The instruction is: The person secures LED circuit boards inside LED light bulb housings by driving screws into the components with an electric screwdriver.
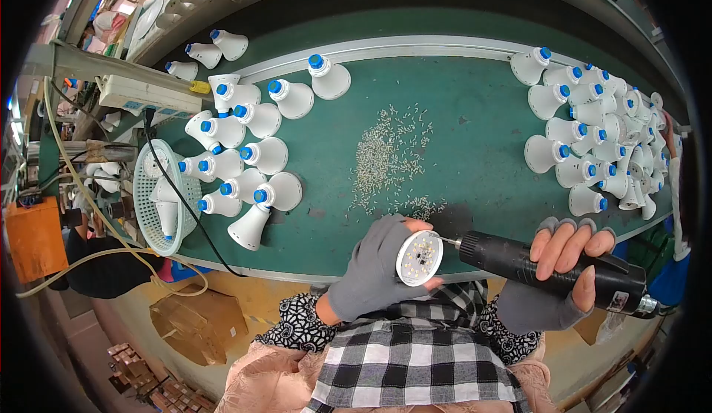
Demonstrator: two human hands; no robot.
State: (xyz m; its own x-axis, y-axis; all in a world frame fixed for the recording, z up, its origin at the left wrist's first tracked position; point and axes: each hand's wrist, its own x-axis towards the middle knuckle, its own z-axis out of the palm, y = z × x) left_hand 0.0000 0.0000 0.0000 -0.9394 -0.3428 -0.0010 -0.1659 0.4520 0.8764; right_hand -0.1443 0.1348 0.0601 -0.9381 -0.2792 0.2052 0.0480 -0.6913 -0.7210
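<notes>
My left hand (374,265), in a grey fingerless glove, is closed around a white lamp housing (419,258), its round LED board facing right and up. My right hand (561,265), gloved the same way, wraps round a black electric screwdriver (512,256) that lies nearly level. The thin bit of the screwdriver reaches the upper right rim of the lamp's round face; whether it touches a screw is too small to tell. Just beyond my hands, a scatter of small screws (382,159) lies on the green table (475,153).
Several white lamp housings with blue caps (265,155) stand or lie at the left, and more (545,153) crowd the right side. A pale green basket (153,216) holds white parts at the left edge. A black cable (182,207) hangs beside it, below a power strip (152,96).
</notes>
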